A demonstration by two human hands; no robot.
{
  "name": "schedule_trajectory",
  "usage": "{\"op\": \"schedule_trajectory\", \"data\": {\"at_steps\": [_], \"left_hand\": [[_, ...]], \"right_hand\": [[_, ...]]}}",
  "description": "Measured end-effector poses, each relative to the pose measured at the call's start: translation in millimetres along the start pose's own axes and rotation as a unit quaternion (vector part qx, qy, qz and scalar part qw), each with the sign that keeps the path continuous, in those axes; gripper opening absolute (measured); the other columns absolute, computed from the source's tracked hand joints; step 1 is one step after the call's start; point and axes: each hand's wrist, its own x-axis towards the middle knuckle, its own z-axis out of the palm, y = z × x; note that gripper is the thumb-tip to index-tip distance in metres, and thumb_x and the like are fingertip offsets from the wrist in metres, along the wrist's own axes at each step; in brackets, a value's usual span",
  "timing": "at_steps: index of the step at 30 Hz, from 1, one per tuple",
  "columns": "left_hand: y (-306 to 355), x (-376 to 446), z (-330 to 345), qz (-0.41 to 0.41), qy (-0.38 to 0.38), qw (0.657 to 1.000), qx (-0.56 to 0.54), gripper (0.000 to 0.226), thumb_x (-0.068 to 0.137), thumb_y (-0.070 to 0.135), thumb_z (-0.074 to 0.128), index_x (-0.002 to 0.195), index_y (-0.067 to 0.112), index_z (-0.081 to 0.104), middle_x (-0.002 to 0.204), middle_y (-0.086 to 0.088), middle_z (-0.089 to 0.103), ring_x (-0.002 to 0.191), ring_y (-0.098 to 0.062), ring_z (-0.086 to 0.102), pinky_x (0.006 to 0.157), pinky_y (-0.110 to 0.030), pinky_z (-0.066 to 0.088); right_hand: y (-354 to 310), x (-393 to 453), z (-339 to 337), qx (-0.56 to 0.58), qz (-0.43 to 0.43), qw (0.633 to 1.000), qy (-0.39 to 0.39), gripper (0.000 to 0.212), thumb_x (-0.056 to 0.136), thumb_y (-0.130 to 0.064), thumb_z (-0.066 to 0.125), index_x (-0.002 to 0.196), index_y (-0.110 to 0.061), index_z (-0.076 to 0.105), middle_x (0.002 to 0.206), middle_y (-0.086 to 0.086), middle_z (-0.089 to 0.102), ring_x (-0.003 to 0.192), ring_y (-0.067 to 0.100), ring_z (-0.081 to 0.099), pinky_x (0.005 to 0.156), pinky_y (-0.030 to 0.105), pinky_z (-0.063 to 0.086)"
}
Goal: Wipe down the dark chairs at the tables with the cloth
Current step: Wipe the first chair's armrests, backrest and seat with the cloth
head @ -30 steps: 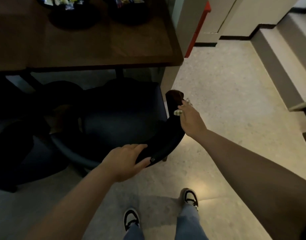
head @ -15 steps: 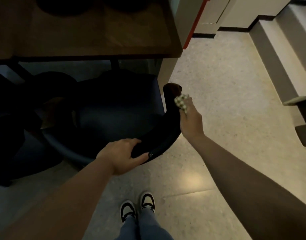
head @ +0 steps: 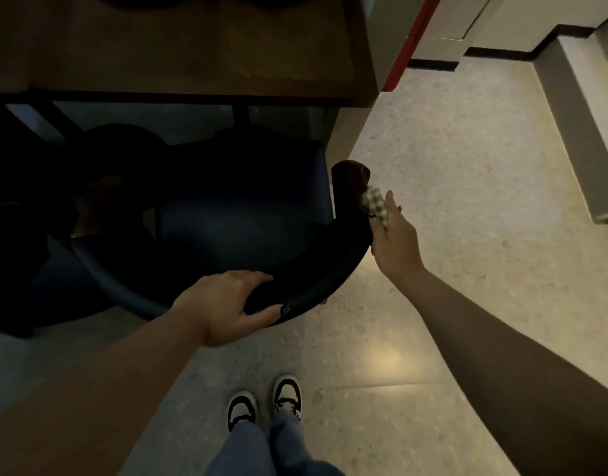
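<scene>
Left hand (head: 227, 309) grips the dark chair (head: 247, 228) back; right hand (head: 393, 242) presses a checked cloth (head: 374, 204) on it, above speckled terrazzo floor (head: 467, 201), beside a wooden table (head: 178, 46)

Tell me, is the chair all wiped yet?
Not yet. No part looks clearly finished in this dim light. Right now the left hand steadies the chair by its curved back, while the right hand presses the checked cloth against the right end of the backrest. The seat, and another dark chair to the left, look untouched.
</scene>
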Motion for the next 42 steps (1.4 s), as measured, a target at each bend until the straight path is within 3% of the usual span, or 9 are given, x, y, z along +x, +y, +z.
{"op": "schedule_trajectory", "data": {"at_steps": [3,8,14,18,21,29,34,38,42], "left_hand": [[1,1,0,-0.003,0.0,1.0,0.009,0.08,0.08,0.08,0.03,0.145,0.034,0.036,0.142,0.01,0.051,0.116,-0.01,0.056,0.09,-0.025,0.043],[1,1,0,-0.012,-0.001,1.0,0.013,0.094,0.069,0.086,0.017,0.144,0.033,0.038,0.141,0.011,0.051,0.123,-0.01,0.053,0.094,-0.027,0.043],[-2,0,3,-0.003,0.03,0.999,0.012,0.08,0.08,0.076,0.017,0.137,0.03,0.048,0.129,0.007,0.061,0.108,-0.014,0.061,0.086,-0.032,0.05],[0,-6,6,-0.001,0.127,0.992,-0.013,0.051,0.087,0.057,0.027,0.104,0.027,0.065,0.091,0.006,0.067,0.077,-0.016,0.063,0.064,-0.03,0.049],[4,-14,7,0.019,0.214,0.977,-0.018,0.042,0.088,0.044,0.031,0.083,0.018,0.064,0.069,0.004,0.061,0.058,-0.017,0.058,0.051,-0.027,0.041],[-14,-22,-13,-0.032,0.247,0.941,-0.229,0.03,0.094,0.018,0.052,0.124,0.017,0.057,0.113,-0.001,0.067,0.1,-0.018,0.063,0.081,-0.034,0.052],[-104,-40,-42,-0.042,0.263,0.963,-0.027,0.036,0.09,0.014,0.058,0.126,0.009,0.06,0.133,-0.012,0.058,0.131,-0.028,0.047,0.111,-0.043,0.028],[-181,-52,-59,-0.172,0.177,0.969,-0.027,0.063,0.092,0.047,0.055,0.146,0.018,0.041,0.16,-0.012,0.021,0.149,-0.027,0.01,0.12,-0.045,0.013],[-215,-42,-65,-0.186,0.11,0.95,-0.224,0.075,0.09,0.053,0.056,0.153,0.035,0.019,0.163,-0.002,0.009,0.147,-0.021,0.015,0.11,-0.024,0.016]], "right_hand": [[-3,-42,11,0.018,-0.134,0.991,-0.005,0.05,0.097,-0.006,0.048,0.145,-0.012,0.038,0.151,-0.004,0.025,0.144,0.021,0.025,0.117,0.037,0.025],[-11,-38,-1,-0.148,-0.278,0.947,-0.067,0.039,0.09,-0.02,0.053,0.126,-0.008,0.06,0.129,0.009,0.059,0.126,0.026,0.049,0.111,0.04,0.03],[-22,10,-3,-0.251,-0.252,0.929,-0.105,0.037,0.086,-0.026,0.044,0.102,-0.002,0.068,0.11,0.015,0.066,0.119,0.032,0.051,0.104,0.038,0.03],[-20,-16,4,-0.162,-0.232,0.957,-0.069,0.038,0.088,-0.019,0.046,0.113,0.0,0.065,0.115,0.017,0.064,0.114,0.032,0.054,0.108,0.028,0.025],[-27,-41,19,-0.142,-0.224,0.963,-0.039,0.042,0.089,-0.024,0.045,0.116,0.003,0.065,0.116,0.017,0.065,0.114,0.032,0.056,0.109,0.038,0.031],[-66,-106,69,-0.147,-0.173,0.97,0.091,0.04,0.09,-0.025,0.046,0.109,0.004,0.066,0.106,0.017,0.068,0.104,0.032,0.06,0.1,0.036,0.036],[-103,-145,113,-0.19,-0.15,0.959,0.146,0.037,0.089,-0.021,0.048,0.111,0.004,0.065,0.107,0.018,0.068,0.104,0.032,0.062,0.099,0.041,0.042],[-143,-163,158,-0.262,-0.159,0.944,0.123,0.029,0.083,-0.012,0.059,0.106,0.003,0.069,0.107,0.017,0.069,0.105,0.031,0.065,0.098,0.043,0.046],[-188,-166,206,-0.274,-0.144,0.947,0.083,0.037,0.074,-0.008,0.071,0.108,0.005,0.068,0.108,0.019,0.069,0.105,0.032,0.065,0.095,0.047,0.049]]}}
